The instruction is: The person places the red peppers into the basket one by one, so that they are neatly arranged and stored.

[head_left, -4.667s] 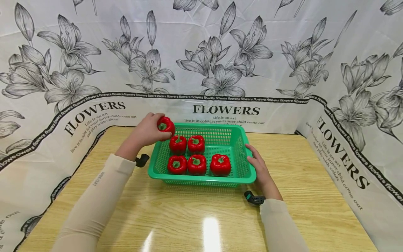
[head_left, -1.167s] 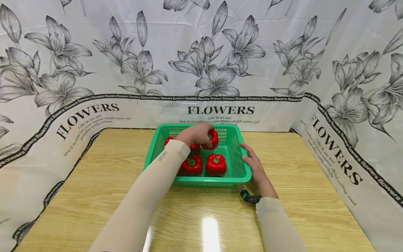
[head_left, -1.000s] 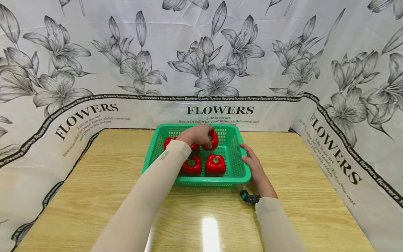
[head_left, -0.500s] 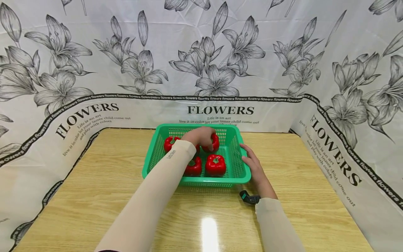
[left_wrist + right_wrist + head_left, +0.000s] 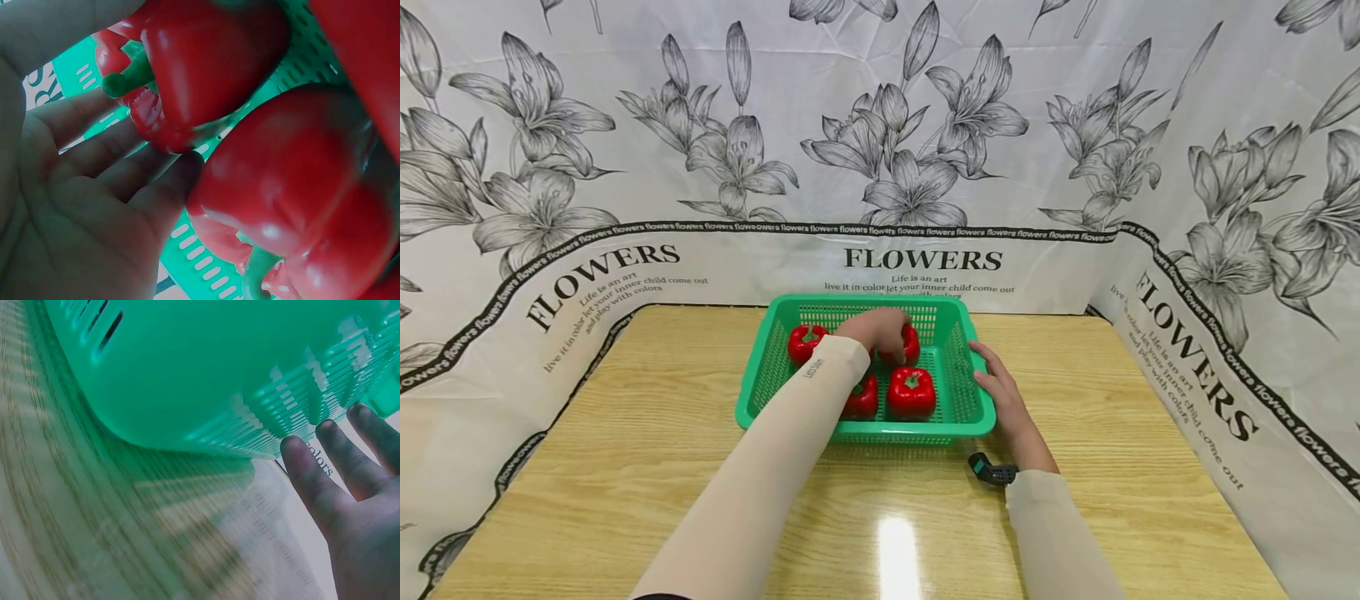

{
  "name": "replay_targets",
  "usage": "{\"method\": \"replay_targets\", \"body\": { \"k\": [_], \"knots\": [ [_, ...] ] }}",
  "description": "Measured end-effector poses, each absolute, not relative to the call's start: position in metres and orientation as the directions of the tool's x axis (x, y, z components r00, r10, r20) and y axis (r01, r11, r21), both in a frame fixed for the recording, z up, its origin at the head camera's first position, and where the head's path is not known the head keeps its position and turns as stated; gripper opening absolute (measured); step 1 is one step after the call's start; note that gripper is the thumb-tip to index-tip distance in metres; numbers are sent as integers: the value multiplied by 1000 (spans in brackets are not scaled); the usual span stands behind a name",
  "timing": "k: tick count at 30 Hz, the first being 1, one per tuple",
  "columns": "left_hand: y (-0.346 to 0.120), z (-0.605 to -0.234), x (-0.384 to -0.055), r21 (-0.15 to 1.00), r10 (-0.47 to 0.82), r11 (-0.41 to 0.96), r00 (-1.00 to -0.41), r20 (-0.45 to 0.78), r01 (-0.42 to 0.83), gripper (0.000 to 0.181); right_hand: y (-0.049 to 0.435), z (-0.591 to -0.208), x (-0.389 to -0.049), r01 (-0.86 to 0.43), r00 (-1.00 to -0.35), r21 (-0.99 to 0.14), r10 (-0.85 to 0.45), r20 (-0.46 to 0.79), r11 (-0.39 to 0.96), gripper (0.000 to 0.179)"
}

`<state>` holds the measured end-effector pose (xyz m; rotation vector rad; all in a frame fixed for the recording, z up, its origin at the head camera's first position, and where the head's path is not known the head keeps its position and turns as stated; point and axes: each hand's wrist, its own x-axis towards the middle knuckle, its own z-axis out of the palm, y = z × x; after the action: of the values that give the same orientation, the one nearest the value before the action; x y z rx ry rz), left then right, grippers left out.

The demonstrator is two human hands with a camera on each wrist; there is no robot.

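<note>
My left hand (image 5: 883,327) reaches into a green plastic basket (image 5: 917,428) and holds a red bell pepper (image 5: 912,343) near the back middle. In the left wrist view, the thumb and fingers lie around that pepper beside its green stem, and another pepper (image 5: 281,187) sits close by. More red bell peppers stand in the basket: one at the back left (image 5: 805,343), one at the front middle (image 5: 863,400), one at the front right (image 5: 912,393). The left sleeve hides others. My right hand (image 5: 1009,404) rests against the basket's right side, its fingers (image 5: 309,475) extended along the outer wall.
The basket stands toward the back of a wood-grain table (image 5: 1135,467). White floral cloth (image 5: 917,108) hangs behind and along both sides. A black wrist device (image 5: 992,471) sits by the right wrist.
From the basket's back left, my left hand has carried the bell pepper rightward and lowered it in behind the front-right pepper. My right hand stays at the basket's right side.
</note>
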<state>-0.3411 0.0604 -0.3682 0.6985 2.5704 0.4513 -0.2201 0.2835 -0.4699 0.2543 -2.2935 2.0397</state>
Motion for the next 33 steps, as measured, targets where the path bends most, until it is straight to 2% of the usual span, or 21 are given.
{"method": "replay_targets", "body": {
  "k": [10, 24, 33],
  "knots": [
    [64, -369, -342, 413, 561, 809, -762, -325, 419, 65, 283, -470, -222, -170, -984, -978, -77, 161, 119, 52],
    [60, -371, -345, 401, 576, 801, -756, -311, 445, 79, 280, -470, -223, -160, -986, -978, -68, 152, 133, 52],
    [50, -366, -348, 406, 595, 785, -751, -287, 468, 72, 275, -467, -223, -163, -986, -977, -45, 158, 138, 52]
  ]
}}
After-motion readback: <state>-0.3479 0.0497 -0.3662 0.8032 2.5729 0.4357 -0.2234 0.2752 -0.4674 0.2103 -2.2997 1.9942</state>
